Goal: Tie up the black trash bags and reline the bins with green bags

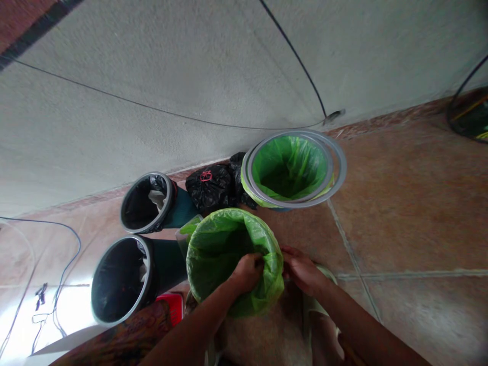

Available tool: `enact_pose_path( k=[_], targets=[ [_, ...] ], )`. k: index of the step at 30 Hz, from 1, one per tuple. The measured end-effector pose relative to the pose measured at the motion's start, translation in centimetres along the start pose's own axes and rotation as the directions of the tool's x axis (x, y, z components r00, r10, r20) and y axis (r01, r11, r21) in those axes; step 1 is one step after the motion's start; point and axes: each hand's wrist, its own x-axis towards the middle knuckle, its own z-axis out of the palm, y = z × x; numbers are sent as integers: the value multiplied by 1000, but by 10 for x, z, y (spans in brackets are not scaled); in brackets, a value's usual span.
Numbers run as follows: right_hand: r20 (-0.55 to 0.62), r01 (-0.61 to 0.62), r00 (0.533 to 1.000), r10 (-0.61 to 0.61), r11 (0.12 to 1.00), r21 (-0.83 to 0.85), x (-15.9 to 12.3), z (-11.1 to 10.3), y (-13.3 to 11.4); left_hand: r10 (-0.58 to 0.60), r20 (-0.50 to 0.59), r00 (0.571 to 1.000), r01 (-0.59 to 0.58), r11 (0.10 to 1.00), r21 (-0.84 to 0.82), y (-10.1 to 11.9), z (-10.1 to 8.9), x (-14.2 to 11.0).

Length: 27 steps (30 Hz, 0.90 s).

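Crinkled green liner (229, 244), round rim.

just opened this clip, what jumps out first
Bright green liners stand out: one in the bin by the wall, another, the green bag, in the middle, gripped at its rim by the left hand and right hand. Two black-lined bins lie to the left.

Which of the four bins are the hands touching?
The near green-lined bin: left hand and right hand grip its bag. The far green-lined bin and two black-lined bins are untouched.
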Motion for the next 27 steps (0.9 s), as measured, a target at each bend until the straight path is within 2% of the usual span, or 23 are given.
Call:
enact_pose_path(
  k=[2, 3, 5, 7, 9, 11, 14, 17, 20, 22, 24, 25, 27],
  targets=[
    [-8, -6, 1000, 6, 1000, 11, 0, -3, -3, -5, 49, 999, 3, 999, 47, -4, 3, -4],
    [-34, -1, 999, 2, 1000, 26, 0, -5, -5, -14, 27, 1000, 12, 998, 56, -6, 1, -6],
    [-94, 25, 995, -21, 999, 42, 2, -8, -11, -43, -121, 992, 47, 998, 32, -4, -6, -4],
    [-116, 41, 993, -36, 998, 48, 6, -8, -17, -86, -314, 946, 69, 995, -65, 2, -16, 2],
    [-113, 51, 993, -46, 998, 41, 11, -5, -22, -128, -404, 906, 61, 983, -174, 12, -24, 9],
    [-126, 80, 989, -76, 997, 25, 18, 3, -25, -145, -398, 906, 54, 971, -232, 22, -25, 16],
    [-193, 160, 967, -169, 985, -60, 28, 15, -25, -136, -358, 924, 59, 974, -217, 33, -14, 27],
    [-255, 216, 930, -265, 955, -204, 38, 24, -20, -120, -350, 929, 64, 983, -170, 35, 1, 38],
    [-266, 235, 908, -323, 920, -313, 45, 22, -14, -131, -346, 929, 81, 984, -156, 31, 8, 47],
    [-249, 238, 906, -342, 899, -368, 45, 15, -13, -112, -280, 953, 76, 988, -136, 26, 6, 47],
    [-271, 233, 885, -379, 863, -448, 41, 7, -19, -93, -227, 969, 69, 991, -112, 20, -3, 41],
    [-297, 230, 860, -415, 834, -501, 38, 4, -24, -97, -235, 967, 73, 991, -110, 16, -9, 37],
    [-305, 251, 798, -519, 747, -616, 31, 3, -37, -149, -328, 933, 98, 981, -165, 8, -23, 24]
  ],
)
